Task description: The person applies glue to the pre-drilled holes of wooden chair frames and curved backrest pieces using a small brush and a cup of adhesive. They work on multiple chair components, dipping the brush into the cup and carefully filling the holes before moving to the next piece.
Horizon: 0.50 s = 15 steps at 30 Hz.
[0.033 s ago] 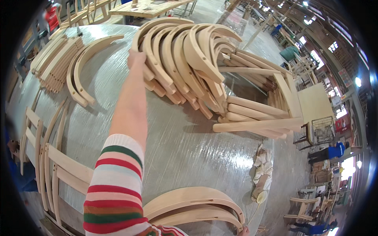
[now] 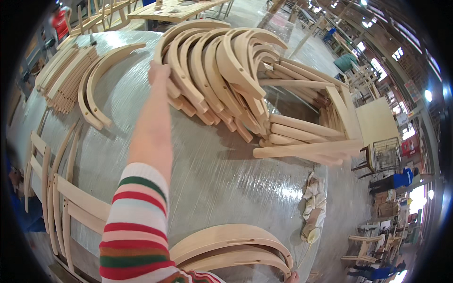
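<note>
Wooden arcs (image 2: 212,68), bulging left, stretching away lengthwise

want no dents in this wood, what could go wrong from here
The piled curved pieces rest on one another, so a pull by the left hand at their side might make some slide. The crumpled off-white material lies near the edge of the table and could fall.

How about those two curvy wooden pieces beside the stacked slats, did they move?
No, the two curved wooden pieces lie just right of the slats as before, shifted neither way.
</note>
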### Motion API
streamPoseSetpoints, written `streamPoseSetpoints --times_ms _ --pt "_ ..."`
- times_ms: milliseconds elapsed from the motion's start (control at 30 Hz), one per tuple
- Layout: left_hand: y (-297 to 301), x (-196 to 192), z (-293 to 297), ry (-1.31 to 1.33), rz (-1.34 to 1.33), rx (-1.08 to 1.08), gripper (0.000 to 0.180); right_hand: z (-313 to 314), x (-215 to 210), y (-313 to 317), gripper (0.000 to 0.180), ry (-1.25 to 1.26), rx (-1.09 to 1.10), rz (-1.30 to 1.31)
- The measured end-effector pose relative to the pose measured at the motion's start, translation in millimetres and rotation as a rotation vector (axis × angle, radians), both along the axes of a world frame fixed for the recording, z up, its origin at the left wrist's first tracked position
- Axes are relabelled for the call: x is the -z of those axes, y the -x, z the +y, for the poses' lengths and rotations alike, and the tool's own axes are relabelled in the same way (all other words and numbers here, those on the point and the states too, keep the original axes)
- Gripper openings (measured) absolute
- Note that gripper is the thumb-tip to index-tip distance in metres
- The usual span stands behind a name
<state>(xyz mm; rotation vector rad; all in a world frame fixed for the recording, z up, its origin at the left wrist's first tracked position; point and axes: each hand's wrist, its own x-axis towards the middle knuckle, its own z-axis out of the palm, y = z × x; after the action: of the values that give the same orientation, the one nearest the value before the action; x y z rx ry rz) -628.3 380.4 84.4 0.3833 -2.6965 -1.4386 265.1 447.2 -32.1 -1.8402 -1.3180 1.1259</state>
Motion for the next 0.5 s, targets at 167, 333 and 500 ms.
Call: streamPoseSetpoints --times_ms 167,333,500 --pt "11.6 -2.1 -83.6 -0.328 0.305 0.095 0.059 9.6 18.6 4.8 0.029 -0.075 -0.017 -0.014" --pt "-55.8 7.6 -137.1 -0.901 0.214 0.416 0.062 -0.9 10.0 2.2 0.028 -0.181 -0.135 -0.066" --pt "-182.4 3.7 -194.3 -0.596 0.007 0.641 0.062 0.4 -10.2 18.5 0.026 -0.102 -0.133 -0.061"
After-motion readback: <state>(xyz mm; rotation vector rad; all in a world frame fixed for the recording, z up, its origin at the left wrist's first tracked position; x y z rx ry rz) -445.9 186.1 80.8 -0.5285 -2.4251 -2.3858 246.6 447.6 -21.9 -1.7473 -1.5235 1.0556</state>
